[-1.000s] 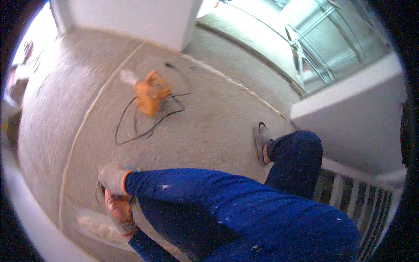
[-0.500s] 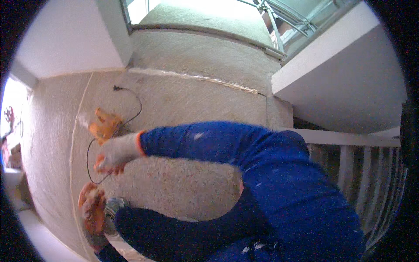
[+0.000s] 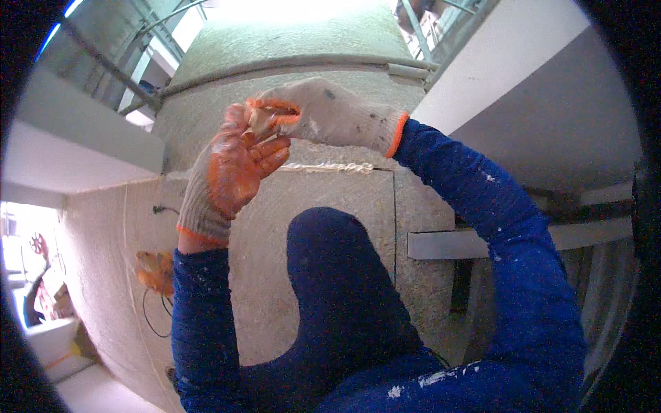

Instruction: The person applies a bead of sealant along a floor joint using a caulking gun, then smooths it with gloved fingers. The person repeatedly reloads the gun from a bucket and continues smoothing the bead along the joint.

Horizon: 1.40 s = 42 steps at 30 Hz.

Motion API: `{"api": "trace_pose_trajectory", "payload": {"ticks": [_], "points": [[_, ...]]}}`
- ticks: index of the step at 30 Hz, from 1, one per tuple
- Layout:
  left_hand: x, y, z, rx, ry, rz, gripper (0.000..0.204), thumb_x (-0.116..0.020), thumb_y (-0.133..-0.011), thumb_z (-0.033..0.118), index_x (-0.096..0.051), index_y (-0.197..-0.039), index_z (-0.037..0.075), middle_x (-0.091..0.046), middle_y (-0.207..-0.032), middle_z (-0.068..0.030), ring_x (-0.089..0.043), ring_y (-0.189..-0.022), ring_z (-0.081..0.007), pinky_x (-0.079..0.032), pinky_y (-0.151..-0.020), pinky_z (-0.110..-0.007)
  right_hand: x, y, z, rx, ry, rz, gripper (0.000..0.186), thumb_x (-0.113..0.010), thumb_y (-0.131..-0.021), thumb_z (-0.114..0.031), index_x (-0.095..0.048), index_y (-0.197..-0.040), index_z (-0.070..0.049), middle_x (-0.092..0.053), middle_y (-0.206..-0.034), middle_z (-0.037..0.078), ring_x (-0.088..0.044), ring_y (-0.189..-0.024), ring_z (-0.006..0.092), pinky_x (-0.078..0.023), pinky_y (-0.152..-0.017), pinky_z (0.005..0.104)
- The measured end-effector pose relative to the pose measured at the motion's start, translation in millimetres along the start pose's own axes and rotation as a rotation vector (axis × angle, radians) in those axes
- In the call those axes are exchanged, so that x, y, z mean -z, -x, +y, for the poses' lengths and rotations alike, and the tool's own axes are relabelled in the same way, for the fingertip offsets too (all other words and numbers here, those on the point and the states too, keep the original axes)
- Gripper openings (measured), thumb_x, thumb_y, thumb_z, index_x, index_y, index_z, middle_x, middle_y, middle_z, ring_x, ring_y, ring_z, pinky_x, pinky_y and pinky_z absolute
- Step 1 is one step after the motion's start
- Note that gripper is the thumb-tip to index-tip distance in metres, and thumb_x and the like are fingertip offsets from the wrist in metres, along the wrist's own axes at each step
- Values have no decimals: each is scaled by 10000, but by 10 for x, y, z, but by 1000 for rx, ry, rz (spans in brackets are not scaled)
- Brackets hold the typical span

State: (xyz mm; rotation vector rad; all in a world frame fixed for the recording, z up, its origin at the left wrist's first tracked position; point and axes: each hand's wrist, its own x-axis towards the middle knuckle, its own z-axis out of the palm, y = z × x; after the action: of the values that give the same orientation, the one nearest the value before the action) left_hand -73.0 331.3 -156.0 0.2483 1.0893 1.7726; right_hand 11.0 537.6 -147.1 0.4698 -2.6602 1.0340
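My left hand (image 3: pixel 234 165) is raised with its orange, pale-smeared palm in view. Its fingers are apart and meet the other hand's fingertips. My right hand (image 3: pixel 323 117), in a grey knit glove with orange fingers, is closed at those fingertips. It pinches a small tan lump (image 3: pixel 262 122), which touches the left fingers too; its kind is not clear. Below the hands, a rough whitish bead (image 3: pixel 330 167) runs along a joint in the concrete surface (image 3: pixel 261 289). My bent knee (image 3: pixel 330 255) is in front of that surface.
An orange object (image 3: pixel 155 272) lies at the left with a dark cord (image 3: pixel 146 313); a black plug end (image 3: pixel 162 209) shows above it. White slabs (image 3: pixel 509 76) jut in at the right, over a railing beam (image 3: pixel 447 245). Metal scaffold poles (image 3: pixel 103 58) stand at the far left.
Both hands have left the area by the orange object and cord, rising up and to the right until they meet. My view has shifted, and my knee is now at the centre.
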Motion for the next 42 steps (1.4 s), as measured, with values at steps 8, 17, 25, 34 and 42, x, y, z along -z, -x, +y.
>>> {"api": "trace_pose_trajectory", "payload": {"ticks": [8, 17, 25, 34, 42], "points": [[-102, -1029, -626, 102, -157, -87, 361, -655, -1037, 371, -626, -1281, 107, -696, -1186, -65, -659, -862, -160, -585, -794, -323, 73, 629, 907, -158, -80, -8, 524, -654, -1021, -269, -546, -1492, -65, -708, -1280, 201, -696, -1177, 328, -537, -970, 399], [229, -1973, -2028, 508, 209, -258, 415, -678, -1016, 327, -572, -1355, 113, -646, -1202, -21, -621, -923, -184, -557, -793, -315, -442, 1561, 1634, -669, 162, -15, 274, -670, -940, -311, -742, -1101, -103, -732, -1001, 224, -706, -991, 421, -562, -849, 499], [88, -2289, -3575, 570, 353, -288, 266, -619, -1044, 193, -614, -1280, 70, -698, -1108, -62, -643, -915, -179, -561, -793, -286, -689, 2528, 1951, -1367, -446, 110, 273, -656, -979, -236, -702, -1138, -18, -746, -1211, 136, -702, -900, 193, -570, -781, 386], [-2, -2009, -3705, 617, -45, -173, 237, -631, -1025, 128, -550, -1231, 44, -706, -1084, -95, -722, -912, -214, -619, -747, -314, -1407, 3232, 2087, -1363, -1011, 353, 430, -736, -984, -262, -611, -1323, -30, -692, -1228, 70, -678, -1032, 167, -586, -853, 332], [178, -2063, -3836, 667, -228, -45, 239, -690, -985, 161, -598, -1179, 57, -699, -985, -64, -678, -819, -175, -556, -620, -302, -1510, 3363, 2143, -1486, -846, 212, 335, -702, -1010, -296, -660, -1239, -55, -711, -996, 29, -660, -806, 127, -553, -647, 297]]}}
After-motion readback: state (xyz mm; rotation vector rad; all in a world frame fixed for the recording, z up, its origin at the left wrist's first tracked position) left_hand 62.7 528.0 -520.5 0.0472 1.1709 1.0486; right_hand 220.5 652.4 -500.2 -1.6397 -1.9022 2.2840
